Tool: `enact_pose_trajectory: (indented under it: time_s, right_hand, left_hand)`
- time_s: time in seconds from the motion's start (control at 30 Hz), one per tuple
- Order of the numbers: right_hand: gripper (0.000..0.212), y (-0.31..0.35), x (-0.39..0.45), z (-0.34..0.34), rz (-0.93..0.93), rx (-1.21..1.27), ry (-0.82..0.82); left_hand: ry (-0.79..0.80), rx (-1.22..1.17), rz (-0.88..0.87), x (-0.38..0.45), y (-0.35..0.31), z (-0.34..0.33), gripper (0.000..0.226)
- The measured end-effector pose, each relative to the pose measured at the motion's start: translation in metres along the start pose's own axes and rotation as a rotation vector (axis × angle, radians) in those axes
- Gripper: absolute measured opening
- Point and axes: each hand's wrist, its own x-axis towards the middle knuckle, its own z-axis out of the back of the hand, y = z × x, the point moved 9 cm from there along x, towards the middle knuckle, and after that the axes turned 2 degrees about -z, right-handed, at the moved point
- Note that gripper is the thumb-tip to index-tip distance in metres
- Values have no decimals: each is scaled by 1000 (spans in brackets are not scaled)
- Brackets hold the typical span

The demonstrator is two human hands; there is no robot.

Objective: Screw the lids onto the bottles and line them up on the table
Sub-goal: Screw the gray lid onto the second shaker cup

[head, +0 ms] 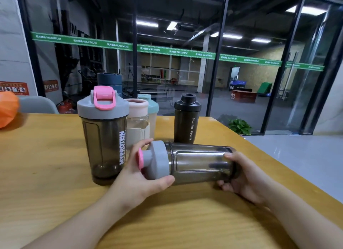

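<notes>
Left hand [137, 182] grip wraps grey lid [158, 160], right hand [245, 178] grip clamps bottle [200, 164] base, held sideways over bench [55, 174]. Step: screwing lid. Next: tighten, stand beside upright bottle [104, 137].

One head-worn camera looks forward and down, close over the wooden table [55, 174].
</notes>
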Motion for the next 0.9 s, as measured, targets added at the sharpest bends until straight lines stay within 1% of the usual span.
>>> enact_pose_trajectory:
  time_s: [0.1,0.17,0.23,0.37,0.43,0.5,0.63,0.67,0.77,0.9]
  right_hand:
    - [66,2,-1,-1,33,-95,-13]
    - [57,5,-3,-1,99,-142,-43]
    - [47,6,-5,-1,151,-120,-61]
    - [36,6,-7,4,219,-66,-84]
    - [43,6,-6,2,236,-61,-57]
    - [62,6,-6,1,243,-79,-38]
    - [91,6,-4,2,256,-68,-34]
    - [92,6,-5,2,259,-64,-31]
    - [82,7,-7,-1,267,-51,5]
    - [77,11,-9,-5,328,-50,41]
  left_hand:
    - [-19,-50,-6,5,3,1,91]
    - [-11,-76,-19,5,1,0,92]
    - [-5,-85,-22,4,2,-1,94]
    - [-4,-132,-4,-1,6,2,99]
    - [14,-157,14,-3,7,2,100]
    - [20,-159,33,-4,9,2,100]
    - [13,-183,77,-7,8,-1,99]
    - [3,-195,86,-9,6,-1,99]
    - [-18,-234,118,-13,1,-2,95]
    - [-21,-247,166,-15,-2,-4,80]
